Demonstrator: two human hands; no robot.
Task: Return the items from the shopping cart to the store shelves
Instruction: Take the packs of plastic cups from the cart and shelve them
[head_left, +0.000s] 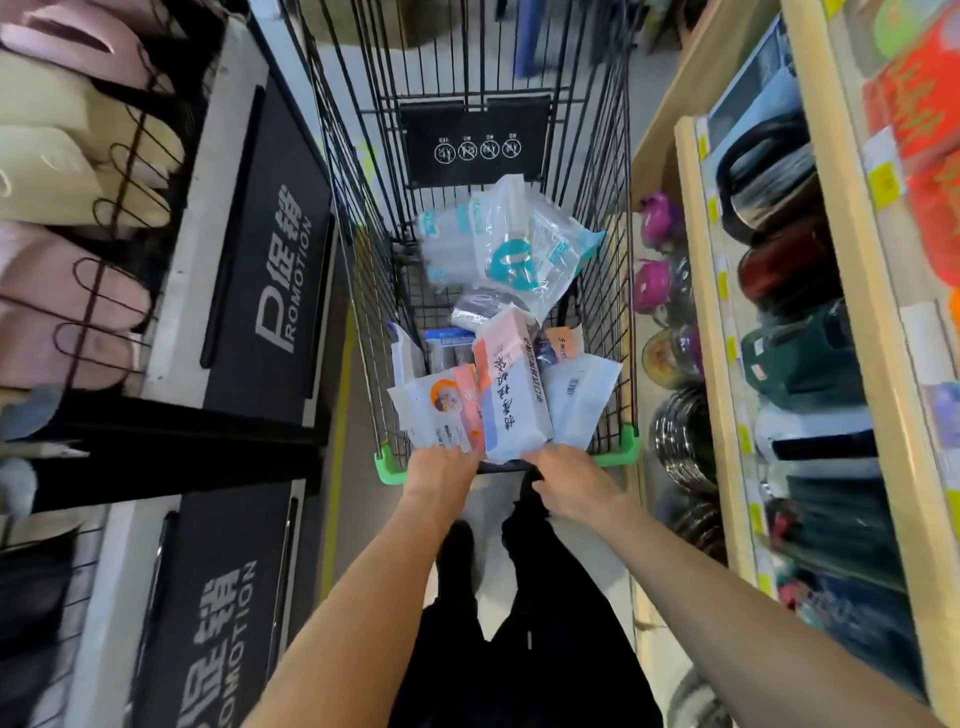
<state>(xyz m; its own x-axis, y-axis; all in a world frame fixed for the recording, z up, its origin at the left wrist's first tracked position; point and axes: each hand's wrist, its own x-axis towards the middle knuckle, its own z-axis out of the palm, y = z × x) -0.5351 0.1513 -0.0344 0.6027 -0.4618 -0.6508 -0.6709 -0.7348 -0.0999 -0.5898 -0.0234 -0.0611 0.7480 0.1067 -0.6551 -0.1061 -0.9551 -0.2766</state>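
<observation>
Two hands rest at the near end of the shopping cart (363, 291): my left hand (441, 467) and my right hand (569, 486), both curled over the handle bar (498, 466) between its green end caps. Just beyond my knuckles, a white-and-pink pack (511, 384) leans against the bar, flanked by a pack with an orange print (444, 410) and a white barcoded pack (579, 400). Farther in lie clear bags (511, 244). Wooden shelves (698, 291) stand right; black promotion signs (275, 270) and slippers (67, 291) left.
</observation>
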